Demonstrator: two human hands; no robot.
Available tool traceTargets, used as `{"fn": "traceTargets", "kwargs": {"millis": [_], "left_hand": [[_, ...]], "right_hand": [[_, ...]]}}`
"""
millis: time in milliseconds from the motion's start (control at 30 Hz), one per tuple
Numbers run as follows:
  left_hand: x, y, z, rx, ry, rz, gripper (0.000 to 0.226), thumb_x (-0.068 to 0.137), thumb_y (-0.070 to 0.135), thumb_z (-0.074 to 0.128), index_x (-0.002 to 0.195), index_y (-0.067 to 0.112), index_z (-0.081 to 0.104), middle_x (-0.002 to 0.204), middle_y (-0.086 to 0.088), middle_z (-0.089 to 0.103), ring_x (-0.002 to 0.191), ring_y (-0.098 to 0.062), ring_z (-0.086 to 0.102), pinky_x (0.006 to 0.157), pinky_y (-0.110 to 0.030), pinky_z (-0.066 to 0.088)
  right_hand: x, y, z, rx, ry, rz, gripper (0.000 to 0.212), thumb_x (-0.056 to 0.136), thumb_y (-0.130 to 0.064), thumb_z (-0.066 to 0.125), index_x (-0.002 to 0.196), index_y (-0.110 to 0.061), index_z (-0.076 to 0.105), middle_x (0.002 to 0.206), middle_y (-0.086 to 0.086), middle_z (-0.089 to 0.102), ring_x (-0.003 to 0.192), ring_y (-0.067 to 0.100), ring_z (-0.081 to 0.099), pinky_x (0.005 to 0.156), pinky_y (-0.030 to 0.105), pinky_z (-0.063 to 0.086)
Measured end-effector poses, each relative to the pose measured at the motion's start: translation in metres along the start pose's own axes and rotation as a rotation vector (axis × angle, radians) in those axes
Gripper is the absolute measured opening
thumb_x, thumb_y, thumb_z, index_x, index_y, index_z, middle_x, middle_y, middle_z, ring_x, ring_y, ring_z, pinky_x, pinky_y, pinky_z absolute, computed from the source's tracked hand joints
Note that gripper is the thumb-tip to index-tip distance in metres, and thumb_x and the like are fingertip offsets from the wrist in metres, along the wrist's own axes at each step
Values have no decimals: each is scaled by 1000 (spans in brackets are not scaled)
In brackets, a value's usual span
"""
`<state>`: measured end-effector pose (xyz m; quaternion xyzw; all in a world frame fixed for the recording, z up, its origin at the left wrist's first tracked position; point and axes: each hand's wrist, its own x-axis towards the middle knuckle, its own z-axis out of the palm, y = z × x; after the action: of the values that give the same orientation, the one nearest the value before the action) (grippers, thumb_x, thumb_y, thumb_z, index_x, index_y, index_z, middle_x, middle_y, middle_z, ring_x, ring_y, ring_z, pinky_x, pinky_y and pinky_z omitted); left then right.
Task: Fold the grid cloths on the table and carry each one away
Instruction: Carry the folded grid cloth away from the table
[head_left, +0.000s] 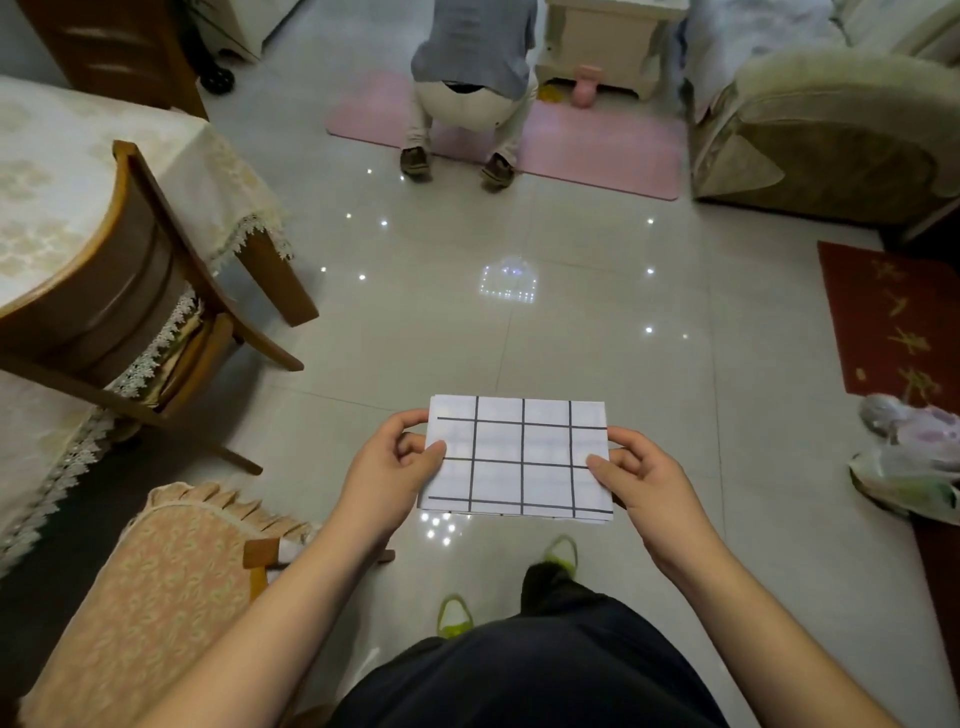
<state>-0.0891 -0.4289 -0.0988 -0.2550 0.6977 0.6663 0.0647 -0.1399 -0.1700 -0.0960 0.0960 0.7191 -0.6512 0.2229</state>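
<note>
Carrying: you hold a folded grid cloth (517, 457) flat over the floor (623, 338), away from the table (78, 171).
Left hand (387, 467): thumb pinches the cloth's left edge.
Right hand (641, 480): thumb pinches the right edge.
Done: folding looks finished.
Left: set this one down; other cloths out of view.

A folded grid cloth (519, 457) is held flat above the tiled floor (597, 312), the left hand (387, 475) pinching its left edge and the right hand (644, 480) its right edge. Left of the cloth stand a chair (119, 291) and the table (62, 171); beyond it a person (470, 83) crouches on a pink mat (597, 150).
</note>
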Motion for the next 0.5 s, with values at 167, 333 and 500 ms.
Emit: {"fn": "traceTargets", "kwargs": {"millis": [167,333,500], "left_hand": [[54,23,31,-1,48,-22,31,92,14,65,119,26,59,79,-6,67,81,-23,69,76,-35,54],[100,53,63,-13,121,-39,31,91,16,66,118,30,59,83,-8,69,84,-22,70,82,-36,55],[132,84,80,-59,198,-25,30,93,15,64,120,28,58,86,-8,71,84,-20,71,78,-30,56]], "right_hand": [[74,-22,-28,-36,-52,17,31,92,-10,62,121,-22,61,89,7,72,87,18,71,83,33,54],[145,-59,-58,-83,-130,5,29,91,-15,65,118,-27,61,88,8,69,94,27,69,96,44,51],[201,-92,-67,-95,-224,-11,27,92,-12,63,107,-34,59,71,-11,66,78,7,69,80,27,50]]}}
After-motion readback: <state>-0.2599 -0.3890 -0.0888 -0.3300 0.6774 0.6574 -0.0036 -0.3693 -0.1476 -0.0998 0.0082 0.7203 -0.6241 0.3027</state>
